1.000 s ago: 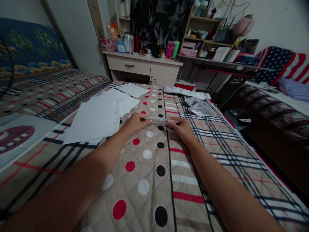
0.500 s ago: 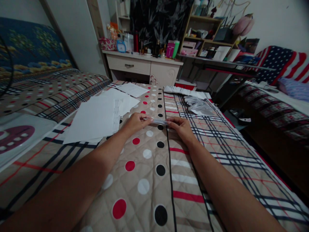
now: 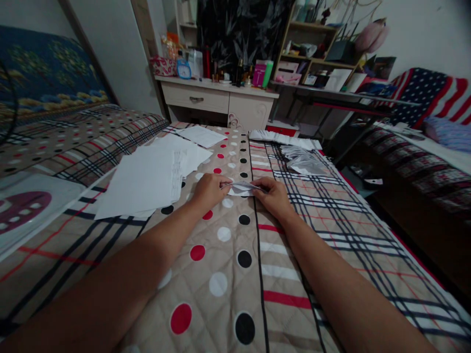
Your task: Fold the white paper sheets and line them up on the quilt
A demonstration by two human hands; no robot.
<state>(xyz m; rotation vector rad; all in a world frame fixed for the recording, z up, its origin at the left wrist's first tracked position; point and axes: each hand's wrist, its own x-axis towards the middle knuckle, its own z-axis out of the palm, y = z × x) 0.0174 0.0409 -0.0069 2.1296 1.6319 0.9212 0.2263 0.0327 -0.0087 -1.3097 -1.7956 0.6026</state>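
Observation:
Between my two hands is a small folded piece of white paper (image 3: 241,188), held just above the patterned bedspread (image 3: 217,314). My left hand (image 3: 211,191) pinches its left end, thumb against fingers. At the other end my right hand (image 3: 271,195) grips it the same way. The paper bows upward in the middle, and a grey inner fold shows. To the left of my left hand lies a spread of white paper sheets (image 3: 138,181), one with print along its edge. Beyond my right hand is a fanned pile of folded papers (image 3: 303,161).
A long row of folded white papers (image 3: 283,139) lies at the bed's far right. A clear plastic bag with a purple print (image 3: 25,211) rests at the left edge. Past the bed stands a white dresser (image 3: 198,98) crowded with bottles and boxes.
The paper between my hands has gone from a narrow, flat strip to a bowed shape with its fold spread wider. Both hands have turned slightly and stay in nearly the same place.

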